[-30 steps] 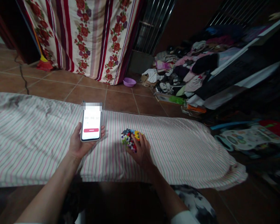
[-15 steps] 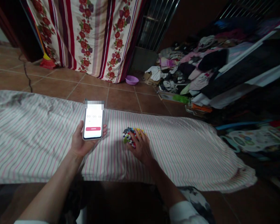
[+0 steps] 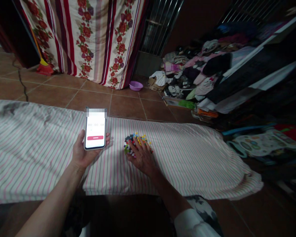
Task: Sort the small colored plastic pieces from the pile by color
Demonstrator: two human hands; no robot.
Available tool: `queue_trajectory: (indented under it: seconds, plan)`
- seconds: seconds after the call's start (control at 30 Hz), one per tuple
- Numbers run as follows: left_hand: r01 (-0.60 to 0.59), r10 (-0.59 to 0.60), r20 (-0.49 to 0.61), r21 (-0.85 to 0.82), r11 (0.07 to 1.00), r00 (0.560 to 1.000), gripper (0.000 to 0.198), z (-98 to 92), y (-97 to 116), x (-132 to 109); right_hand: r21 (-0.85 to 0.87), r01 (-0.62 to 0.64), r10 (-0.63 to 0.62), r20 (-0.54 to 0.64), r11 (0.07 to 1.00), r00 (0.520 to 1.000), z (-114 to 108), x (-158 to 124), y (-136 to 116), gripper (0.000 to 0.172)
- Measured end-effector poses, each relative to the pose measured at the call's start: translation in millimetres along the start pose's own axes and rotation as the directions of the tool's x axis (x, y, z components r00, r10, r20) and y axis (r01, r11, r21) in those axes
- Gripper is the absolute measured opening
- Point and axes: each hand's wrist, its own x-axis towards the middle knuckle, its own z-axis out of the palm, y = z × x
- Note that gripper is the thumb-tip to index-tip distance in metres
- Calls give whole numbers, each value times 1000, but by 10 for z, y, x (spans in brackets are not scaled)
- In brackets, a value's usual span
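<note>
Whole room is running dim, corners sinking toward black. Phone is glowing brightest, its screen nearly blowing out to white, digits washing pale; blocky pixelation is covering its top. Striped cloth is catching soft, greyish light, with faint shadows forming near the hands; floor below its near edge is falling very dark. Window bars are glinting thinly. Clothes pile is losing detail in gloom. Small colourful pieces are looking soft. Right edge is smearing and stretching, wide-angle style.
</note>
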Motion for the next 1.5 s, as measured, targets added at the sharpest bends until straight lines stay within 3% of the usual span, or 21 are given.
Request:
queue_trajectory:
  seconds: [0.17, 0.4, 0.67, 0.83, 1.07, 1.5]
  plan:
    - [5, -8, -62, -50, 999, 998, 65, 50, -29, -3, 18, 13, -13, -4, 1000, 1000, -67, -130, -82, 54]
    - [7, -7, -13, -5, 1000, 1000, 67, -40, -34, -9, 11, -51, 51, -5, 999, 999, -128, -347, -83, 50]
    - [-8, 8, 29, -11, 1000, 1000, 68, -137, 16, -26, 6, -166, 166, -110, 986, 980, 55, -429, 130, 51]
    - [-2, 2, 24, -14, 1000, 1000, 68, -146, 50, -43, 35, -317, 317, -200, 948, 927, 214, -288, 295, 50]
    - [20, -16, 74, -55, 998, 997, 69, -201, 64, -36, -6, -379, 376, -103, 925, 921, 264, 50, 484, 55]
    - [41, -37, 74, -52, 998, 997, 68, -149, 35, -2, 6, -233, 232, 89, 972, 969, 275, 555, 434, 48]
